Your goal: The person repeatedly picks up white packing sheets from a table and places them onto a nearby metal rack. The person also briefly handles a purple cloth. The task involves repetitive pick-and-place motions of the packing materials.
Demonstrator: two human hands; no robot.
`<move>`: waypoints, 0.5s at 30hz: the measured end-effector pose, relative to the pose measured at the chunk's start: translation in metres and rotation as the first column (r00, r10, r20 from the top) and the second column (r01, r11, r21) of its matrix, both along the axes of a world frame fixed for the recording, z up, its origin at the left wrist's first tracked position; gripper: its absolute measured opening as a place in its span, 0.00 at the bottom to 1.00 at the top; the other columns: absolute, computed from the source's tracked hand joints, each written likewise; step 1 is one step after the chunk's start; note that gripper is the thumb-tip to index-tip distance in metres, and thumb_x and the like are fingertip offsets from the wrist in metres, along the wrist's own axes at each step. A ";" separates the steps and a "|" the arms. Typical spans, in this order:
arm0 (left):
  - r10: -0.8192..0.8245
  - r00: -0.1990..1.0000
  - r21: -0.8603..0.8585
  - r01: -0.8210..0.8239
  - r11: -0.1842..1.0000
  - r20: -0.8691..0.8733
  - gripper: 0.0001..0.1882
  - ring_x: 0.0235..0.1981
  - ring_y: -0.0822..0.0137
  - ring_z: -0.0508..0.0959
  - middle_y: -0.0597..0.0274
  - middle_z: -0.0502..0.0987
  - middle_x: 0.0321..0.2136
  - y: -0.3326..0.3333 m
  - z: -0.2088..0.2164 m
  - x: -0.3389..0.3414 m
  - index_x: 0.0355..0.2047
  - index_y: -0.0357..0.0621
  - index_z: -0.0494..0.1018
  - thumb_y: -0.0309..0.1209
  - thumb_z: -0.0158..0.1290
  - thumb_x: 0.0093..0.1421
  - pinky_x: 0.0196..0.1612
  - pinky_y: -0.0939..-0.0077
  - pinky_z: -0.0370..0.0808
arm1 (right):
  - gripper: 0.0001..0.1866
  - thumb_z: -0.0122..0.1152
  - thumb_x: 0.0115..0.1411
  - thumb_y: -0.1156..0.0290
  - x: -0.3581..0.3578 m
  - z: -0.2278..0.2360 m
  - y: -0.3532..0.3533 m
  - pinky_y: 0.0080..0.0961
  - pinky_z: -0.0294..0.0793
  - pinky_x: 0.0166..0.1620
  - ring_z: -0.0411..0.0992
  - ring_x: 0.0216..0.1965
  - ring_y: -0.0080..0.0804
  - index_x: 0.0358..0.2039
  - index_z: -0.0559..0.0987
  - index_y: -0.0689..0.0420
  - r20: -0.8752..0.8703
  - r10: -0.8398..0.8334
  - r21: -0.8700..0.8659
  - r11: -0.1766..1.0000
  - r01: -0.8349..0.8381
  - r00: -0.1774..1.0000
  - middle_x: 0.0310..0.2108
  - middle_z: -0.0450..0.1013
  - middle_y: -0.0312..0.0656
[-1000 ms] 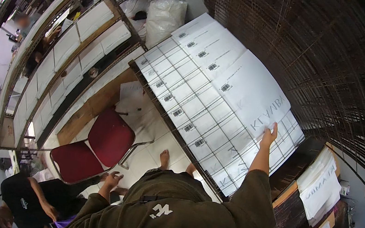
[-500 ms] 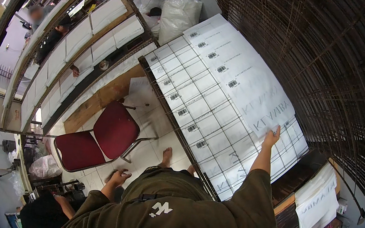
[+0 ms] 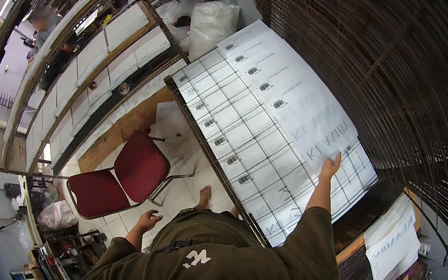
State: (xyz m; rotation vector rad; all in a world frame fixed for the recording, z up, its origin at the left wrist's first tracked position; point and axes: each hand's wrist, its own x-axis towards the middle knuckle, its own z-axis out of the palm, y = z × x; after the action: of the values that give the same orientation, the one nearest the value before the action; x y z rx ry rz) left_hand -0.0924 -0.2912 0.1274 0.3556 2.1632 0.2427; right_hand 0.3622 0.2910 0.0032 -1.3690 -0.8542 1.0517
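A large white printed sheet lies on the far right part of a wire-grid drying rack. Through the grid's squares, more white sheets show, with rows of small dark printed marks. My right hand reaches to the near edge of the top sheet, beside big grey lettering. Its fingers are stretched out along the paper, and I see no clear grip. My left hand hangs at my left side, away from the rack, fingers loosely apart with nothing in them.
A dark red chair stands left of the rack. Tilted wire racks rise at the right. Shelves of white sheets and a filled plastic sack are at the back left. More paper hangs at the lower right.
The view has shifted slightly. My right hand stays at the top sheet's near edge. Behind the shelves, another person's hand has gone out of sight.
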 end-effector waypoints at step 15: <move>-0.516 0.848 0.108 0.505 0.856 0.122 0.30 0.41 0.58 0.74 0.50 0.75 0.38 0.038 -0.082 -0.060 0.50 0.40 0.64 0.47 0.53 0.53 0.43 0.67 0.70 | 0.24 0.51 0.45 0.80 -0.044 0.070 -0.203 0.32 0.67 0.46 0.68 0.43 0.43 0.46 0.71 0.57 0.769 -0.082 0.148 0.988 -0.052 0.634 0.41 0.70 0.47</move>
State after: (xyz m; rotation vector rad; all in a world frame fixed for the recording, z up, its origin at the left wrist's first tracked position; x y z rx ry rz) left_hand -0.1528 -0.2530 0.0455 0.9113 1.8369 0.0399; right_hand 0.3185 0.0885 0.0737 -1.7024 -1.5175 0.3047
